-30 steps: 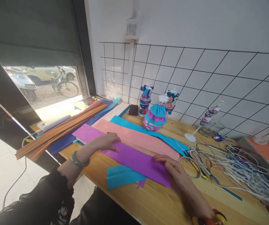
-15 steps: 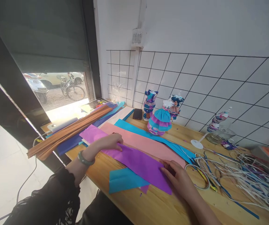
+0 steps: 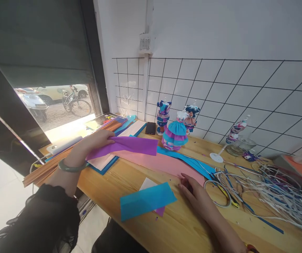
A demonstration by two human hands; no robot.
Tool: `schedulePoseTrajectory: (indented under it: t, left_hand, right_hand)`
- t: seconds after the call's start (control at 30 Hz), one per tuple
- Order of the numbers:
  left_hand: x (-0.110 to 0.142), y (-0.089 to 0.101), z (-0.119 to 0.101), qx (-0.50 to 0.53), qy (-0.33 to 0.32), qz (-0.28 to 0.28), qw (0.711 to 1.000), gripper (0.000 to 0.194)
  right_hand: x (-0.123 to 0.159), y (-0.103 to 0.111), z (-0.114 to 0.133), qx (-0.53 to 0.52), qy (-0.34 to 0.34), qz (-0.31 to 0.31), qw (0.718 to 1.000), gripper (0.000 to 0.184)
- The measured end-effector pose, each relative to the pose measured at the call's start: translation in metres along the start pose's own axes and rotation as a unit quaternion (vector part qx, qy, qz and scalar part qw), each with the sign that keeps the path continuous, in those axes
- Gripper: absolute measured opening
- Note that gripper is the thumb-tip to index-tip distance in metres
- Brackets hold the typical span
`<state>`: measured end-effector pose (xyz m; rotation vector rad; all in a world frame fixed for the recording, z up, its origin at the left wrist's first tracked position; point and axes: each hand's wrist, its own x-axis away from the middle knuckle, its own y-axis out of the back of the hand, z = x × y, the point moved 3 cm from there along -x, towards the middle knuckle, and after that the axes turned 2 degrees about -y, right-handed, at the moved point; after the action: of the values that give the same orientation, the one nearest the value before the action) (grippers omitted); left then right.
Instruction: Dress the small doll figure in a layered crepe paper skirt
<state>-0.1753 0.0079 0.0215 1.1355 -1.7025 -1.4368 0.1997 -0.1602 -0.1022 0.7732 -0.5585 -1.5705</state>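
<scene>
My left hand (image 3: 99,139) grips a purple crepe paper strip (image 3: 137,144) at its left part and holds it raised over the table's left side. The strip's free end stretches to the right above a pink sheet (image 3: 151,162). My right hand (image 3: 193,193) rests near the pink sheet's right end, fingers loosely curved and apart, holding nothing. Left of it lies a short blue strip (image 3: 148,201), partly covering a white piece (image 3: 147,183) and a small purple piece (image 3: 160,211).
Several small dress forms stand at the back, one in a blue and purple tiered dress (image 3: 176,133). A dark phone (image 3: 150,128) lies beside them. Tangled thin strips (image 3: 277,193) and yellow-handled scissors (image 3: 234,202) are on the right. Brown folded paper (image 3: 52,160) lies left.
My left hand has lifted the purple strip off the blue one and carried it left and back. My right hand no longer touches it. The view has shifted slightly.
</scene>
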Motion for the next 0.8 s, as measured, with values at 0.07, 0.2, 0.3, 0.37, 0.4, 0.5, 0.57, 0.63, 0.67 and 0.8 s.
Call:
schedulePoseTrajectory:
  t: [0.07,0.2,0.3,0.37,0.4,0.5,0.57,0.63,0.67,0.8]
  left_hand:
    - [-0.003,0.006,0.016,-0.006,0.022,0.013,1.0,0.03]
    - [-0.016,0.014,0.05,-0.058,0.1,-0.042,0.992,0.03]
    - [-0.028,0.015,0.068,-0.096,0.142,-0.101,0.98,0.029]
    - [-0.035,0.015,0.075,-0.099,0.169,-0.136,0.971,0.031]
    - [-0.039,0.016,0.076,-0.1,0.18,-0.153,0.967,0.032]
    - [-0.051,0.02,0.076,-0.107,0.195,-0.189,0.957,0.037]
    - [-0.06,0.022,0.072,-0.107,0.192,-0.198,0.955,0.039]
    - [-0.071,0.021,0.069,-0.099,0.183,-0.196,0.958,0.04]
    - [-0.077,0.019,0.067,-0.096,0.177,-0.192,0.96,0.042]
    - [-0.101,-0.001,0.065,-0.086,0.18,-0.156,0.967,0.045]
  right_hand:
    - [0.0,0.0,0.0,0.002,0.005,-0.005,1.0,0.045]
    - [-0.001,0.0,-0.001,0.007,0.004,-0.007,1.0,0.042]
    - [-0.002,-0.001,-0.002,0.008,0.005,-0.002,1.0,0.042]
    - [-0.002,-0.002,-0.003,0.004,0.005,0.003,1.0,0.043]
    - [-0.002,-0.002,-0.002,0.002,0.005,0.005,1.0,0.043]
    - [-0.002,-0.002,-0.002,0.0,-0.004,0.011,1.0,0.044]
    - [-0.002,-0.001,-0.001,0.002,-0.007,0.012,1.0,0.043]
    - [-0.001,-0.001,0.0,0.002,-0.004,0.009,1.0,0.043]
    - [-0.001,-0.001,0.0,0.002,-0.002,0.007,1.0,0.042]
    - [-0.001,-0.002,-0.001,-0.004,0.003,0.001,1.0,0.042]
